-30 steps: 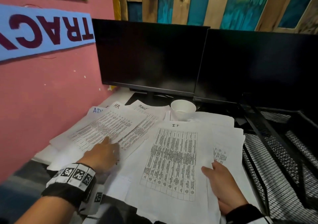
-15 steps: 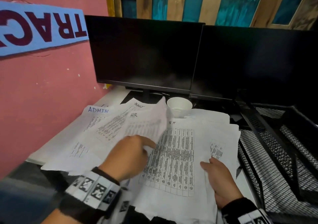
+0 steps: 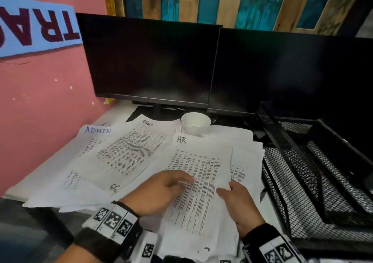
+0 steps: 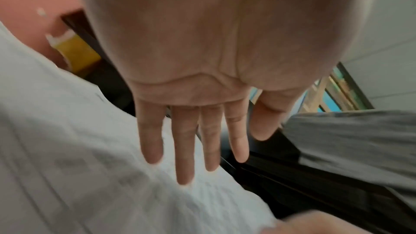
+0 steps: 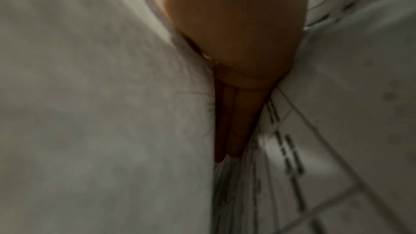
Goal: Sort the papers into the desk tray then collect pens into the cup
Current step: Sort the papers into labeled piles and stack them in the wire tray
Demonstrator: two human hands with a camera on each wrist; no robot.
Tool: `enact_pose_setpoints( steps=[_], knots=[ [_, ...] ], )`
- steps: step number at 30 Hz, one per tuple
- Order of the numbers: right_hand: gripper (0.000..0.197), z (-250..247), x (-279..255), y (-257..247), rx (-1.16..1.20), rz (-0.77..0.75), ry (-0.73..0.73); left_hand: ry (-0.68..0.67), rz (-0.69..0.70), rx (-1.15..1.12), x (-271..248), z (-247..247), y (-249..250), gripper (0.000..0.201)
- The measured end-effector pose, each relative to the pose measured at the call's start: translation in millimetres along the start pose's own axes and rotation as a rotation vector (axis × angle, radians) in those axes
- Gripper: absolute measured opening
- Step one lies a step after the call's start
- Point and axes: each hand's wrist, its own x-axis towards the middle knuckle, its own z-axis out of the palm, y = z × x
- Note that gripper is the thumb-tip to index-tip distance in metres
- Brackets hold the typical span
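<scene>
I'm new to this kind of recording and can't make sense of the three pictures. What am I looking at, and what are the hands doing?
No machine here: a person wears three cameras. The head view looks down at a desk; the two close, blurry views sit on the wrists. Printed papers cover the desk, with a white cup behind them and a black mesh tray to the right. The left hand lies flat, fingers straight, on the sheet marked HR. The right hand holds that stack's edge, thumb on top, fingers beneath.

head looks down; wrists close, shared papers.
</scene>
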Motion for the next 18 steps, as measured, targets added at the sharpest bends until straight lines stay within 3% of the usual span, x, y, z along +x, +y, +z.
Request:
enact_pose_setpoints(
  steps=[4,6,9,15,16,18],
  knots=[
    [0.024,-3,8,8,-0.002,0.024,0.021,0.169,-0.16,0.407,-7,-49,-31,0.027],
    [0.023,-3,11,12,0.011,0.026,0.015,0.142,-0.314,0.614,-13,-63,-46,0.033],
    [0.021,-2,13,13,0.018,0.027,0.026,0.126,-0.461,0.622,-19,-69,-63,0.024],
    [0.021,-1,11,11,0.016,0.034,0.028,0.189,-0.359,0.595,-28,-70,-72,0.006],
    [0.021,-1,10,10,0.022,0.033,0.031,0.201,-0.331,0.565,-28,-70,-74,0.011],
    [0.022,0,9,10,0.024,0.034,0.026,0.167,-0.304,0.527,-27,-69,-76,0.04]
  ],
)
